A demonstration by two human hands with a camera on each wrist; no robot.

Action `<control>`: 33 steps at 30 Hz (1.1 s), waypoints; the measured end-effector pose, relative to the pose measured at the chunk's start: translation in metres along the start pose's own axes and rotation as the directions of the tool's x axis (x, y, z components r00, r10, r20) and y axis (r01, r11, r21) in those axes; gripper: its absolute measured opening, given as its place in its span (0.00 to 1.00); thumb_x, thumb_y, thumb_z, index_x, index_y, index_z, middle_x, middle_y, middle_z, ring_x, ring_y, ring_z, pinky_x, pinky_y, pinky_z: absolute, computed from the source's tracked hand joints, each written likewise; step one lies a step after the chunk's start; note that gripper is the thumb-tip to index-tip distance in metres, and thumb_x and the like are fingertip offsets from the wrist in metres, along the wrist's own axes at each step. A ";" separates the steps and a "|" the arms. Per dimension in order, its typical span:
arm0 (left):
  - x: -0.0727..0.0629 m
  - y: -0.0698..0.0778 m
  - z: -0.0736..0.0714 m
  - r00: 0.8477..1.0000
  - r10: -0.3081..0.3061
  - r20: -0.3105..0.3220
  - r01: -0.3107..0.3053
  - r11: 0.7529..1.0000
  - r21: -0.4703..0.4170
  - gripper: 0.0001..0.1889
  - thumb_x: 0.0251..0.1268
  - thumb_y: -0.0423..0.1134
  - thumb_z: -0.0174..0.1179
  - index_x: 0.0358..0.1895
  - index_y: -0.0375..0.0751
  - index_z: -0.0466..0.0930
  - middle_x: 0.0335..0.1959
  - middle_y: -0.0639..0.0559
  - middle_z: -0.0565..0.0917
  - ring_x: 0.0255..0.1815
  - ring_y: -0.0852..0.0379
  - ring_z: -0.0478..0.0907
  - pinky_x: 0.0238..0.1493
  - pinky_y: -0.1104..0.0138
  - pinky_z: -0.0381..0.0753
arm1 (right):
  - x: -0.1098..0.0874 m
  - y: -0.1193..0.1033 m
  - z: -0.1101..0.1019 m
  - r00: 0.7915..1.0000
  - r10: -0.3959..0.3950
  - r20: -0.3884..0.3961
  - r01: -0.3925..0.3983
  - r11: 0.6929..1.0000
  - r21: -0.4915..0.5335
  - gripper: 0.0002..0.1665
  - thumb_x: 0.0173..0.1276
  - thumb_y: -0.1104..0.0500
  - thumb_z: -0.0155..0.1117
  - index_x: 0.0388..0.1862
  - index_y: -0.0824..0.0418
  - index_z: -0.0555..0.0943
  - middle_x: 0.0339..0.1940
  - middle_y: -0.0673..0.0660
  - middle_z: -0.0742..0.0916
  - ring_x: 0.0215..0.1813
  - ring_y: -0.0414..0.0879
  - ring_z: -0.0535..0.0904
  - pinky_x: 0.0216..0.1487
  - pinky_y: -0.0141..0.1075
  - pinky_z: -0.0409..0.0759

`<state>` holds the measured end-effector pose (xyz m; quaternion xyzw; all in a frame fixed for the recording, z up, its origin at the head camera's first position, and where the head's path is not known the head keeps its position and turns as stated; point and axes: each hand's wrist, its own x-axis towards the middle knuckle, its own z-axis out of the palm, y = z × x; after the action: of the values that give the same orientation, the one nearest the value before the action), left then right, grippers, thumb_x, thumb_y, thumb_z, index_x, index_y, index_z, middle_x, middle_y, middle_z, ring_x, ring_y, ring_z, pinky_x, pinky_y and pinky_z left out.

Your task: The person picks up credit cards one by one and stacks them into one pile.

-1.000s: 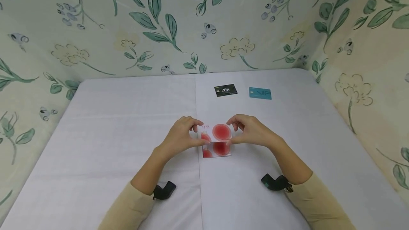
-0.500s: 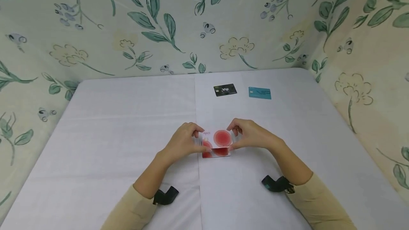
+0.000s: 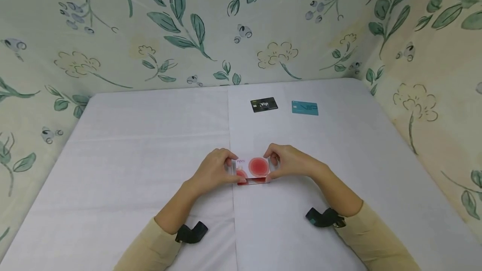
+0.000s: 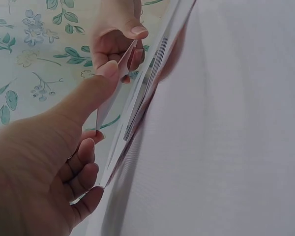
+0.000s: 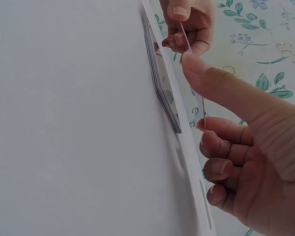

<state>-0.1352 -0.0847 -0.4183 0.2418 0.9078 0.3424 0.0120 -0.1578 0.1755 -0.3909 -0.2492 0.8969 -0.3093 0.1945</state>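
Sleeves, two, beige (image 3: 148,248): nearest, behind the fingers on both sides.

Wrist cameras, two, black (image 3: 192,233): one per forearm, inward of the sleeve cuffs, short of the fingers.

Left hand (image 3: 212,168): thumb and forefinger parted by the card's depth, pinching its left end by the near and far edges; other fingers loosely curled, bearing nothing.

Right hand (image 3: 289,162): the same grip mirrored, at the right end.

Red-and-white card (image 3: 259,166): one, printed with red discs, spanning the space between the two sets of fingers; off the counter, a visible gap beneath it in both wrist views.

Card stack (image 3: 257,180): below the fingers and mostly covered by the held card; a red strip shows along its near side. Layered edges in the right wrist view suggest several pieces; count cannot be told.

Counter (image 3: 132,158): white-covered, under and around the fingers.

Black card (image 3: 264,105), marked "Vip": flat, beyond the fingers, well apart from them.

Blue card (image 3: 304,108), marked "VIP": flat, beyond the right fingers, beside the black card without touching.

Patterned wall covering (image 3: 211,24): farthest beyond the fingers.

Progress, as judged: lifting appears complete, with the card secured at both ends; setting down and release appear outstanding. Whether the far cards are finished with cannot be told.
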 end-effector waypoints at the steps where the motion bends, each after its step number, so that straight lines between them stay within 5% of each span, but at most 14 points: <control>1: 0.000 -0.001 0.001 1.000 -0.002 0.002 0.002 1.000 0.000 0.31 0.36 0.54 0.77 0.45 0.42 0.79 0.29 0.58 0.72 0.35 0.61 0.67 0.38 0.68 0.70 | 0.000 0.000 0.000 1.000 0.003 0.004 -0.003 1.000 -0.002 0.34 0.43 0.48 0.80 0.46 0.59 0.75 0.26 0.49 0.77 0.32 0.42 0.72 0.33 0.32 0.73; 7: -0.001 -0.002 0.006 1.000 -0.010 0.016 0.010 0.999 0.035 0.31 0.35 0.57 0.76 0.44 0.43 0.79 0.27 0.60 0.71 0.34 0.61 0.67 0.37 0.68 0.69 | 0.001 0.003 0.003 1.000 0.005 0.027 -0.005 1.000 0.007 0.32 0.44 0.49 0.80 0.46 0.60 0.76 0.26 0.49 0.77 0.32 0.42 0.72 0.34 0.32 0.72; 20: -0.001 -0.005 0.008 0.998 0.069 0.009 -0.070 0.988 0.136 0.30 0.36 0.57 0.75 0.43 0.43 0.80 0.27 0.61 0.72 0.33 0.61 0.68 0.39 0.66 0.68 | 0.002 0.003 0.006 0.998 0.044 0.037 -0.042 0.998 -0.053 0.32 0.42 0.47 0.81 0.44 0.57 0.78 0.25 0.48 0.77 0.31 0.41 0.72 0.34 0.32 0.73; 33: -0.005 -0.008 0.010 0.996 0.086 0.019 -0.087 0.984 0.154 0.28 0.37 0.56 0.75 0.42 0.45 0.80 0.29 0.61 0.72 0.36 0.61 0.69 0.43 0.64 0.67 | 0.001 0.005 0.007 0.999 0.000 0.045 0.006 0.991 -0.131 0.31 0.42 0.46 0.81 0.44 0.56 0.79 0.24 0.45 0.77 0.31 0.39 0.72 0.33 0.31 0.73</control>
<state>-0.1321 -0.0860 -0.4314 0.2833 0.9202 0.2696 -0.0162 -0.1563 0.1748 -0.3995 -0.2698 0.9103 -0.2441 0.1972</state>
